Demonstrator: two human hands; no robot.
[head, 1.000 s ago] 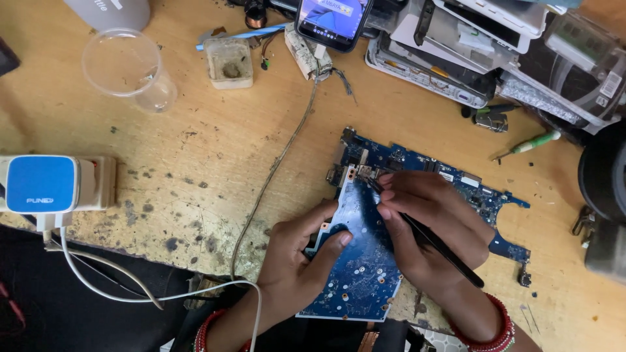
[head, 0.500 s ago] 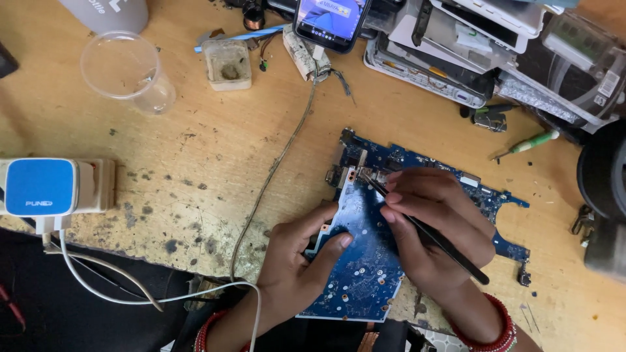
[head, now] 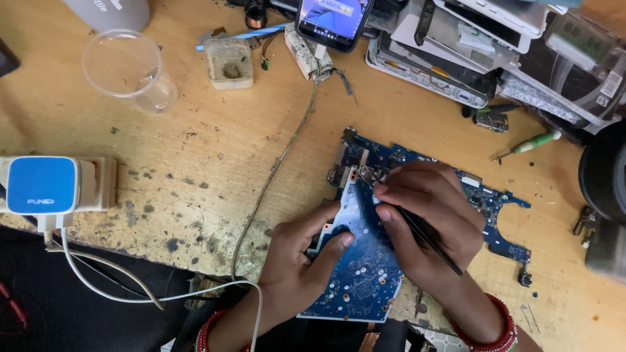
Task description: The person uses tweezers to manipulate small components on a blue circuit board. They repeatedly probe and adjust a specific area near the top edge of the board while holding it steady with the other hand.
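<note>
A blue laptop circuit board [head: 365, 261] lies on the worn wooden bench, its far end toward the back. My left hand [head: 303, 257] grips the board's left edge, thumb on top. My right hand [head: 424, 215] rests on the board and holds black tweezers [head: 424, 234], their tips touching a small part near the board's upper left corner [head: 362, 175].
A clear plastic cup [head: 127, 68], a small flux tub [head: 229, 63] and a phone [head: 332, 19] on a cable stand at the back. Stacked laptop parts [head: 489, 45] fill the back right. A blue-and-white charger [head: 45, 186] with white cable sits left. A green screwdriver [head: 531, 142] lies right.
My right hand has shifted slightly up and left, bringing the tweezer tips onto the board's upper left corner. My left hand keeps the same hold.
</note>
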